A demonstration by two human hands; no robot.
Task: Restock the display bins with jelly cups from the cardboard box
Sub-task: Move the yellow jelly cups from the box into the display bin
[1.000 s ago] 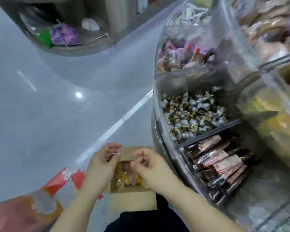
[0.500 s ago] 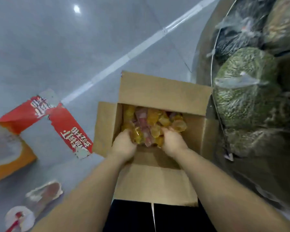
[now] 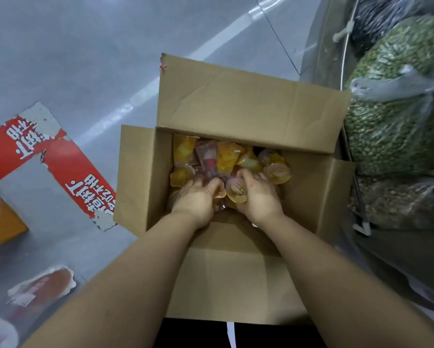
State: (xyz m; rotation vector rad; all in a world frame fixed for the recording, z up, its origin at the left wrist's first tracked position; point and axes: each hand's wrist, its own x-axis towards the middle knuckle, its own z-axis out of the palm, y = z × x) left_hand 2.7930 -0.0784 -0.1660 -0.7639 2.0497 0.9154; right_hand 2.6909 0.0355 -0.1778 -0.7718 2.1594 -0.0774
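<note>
Open cardboard box (image 3: 248, 101) on the grey floor (image 3: 72, 59), flaps spread, yellow and pink jelly cups (image 3: 226, 159) heaped inside. Left hand (image 3: 198, 197) and right hand (image 3: 259, 197) both down in the heap, side by side, fingers (image 3: 246, 175) curled round cups; one yellow cup (image 3: 236, 193) gripped between the two hands. Just right of the box, tied clear bags of green beans (image 3: 399, 121) against a metal stand. Left on the floor, red printed strips (image 3: 67, 169) and an orange package (image 3: 0, 222).
</note>
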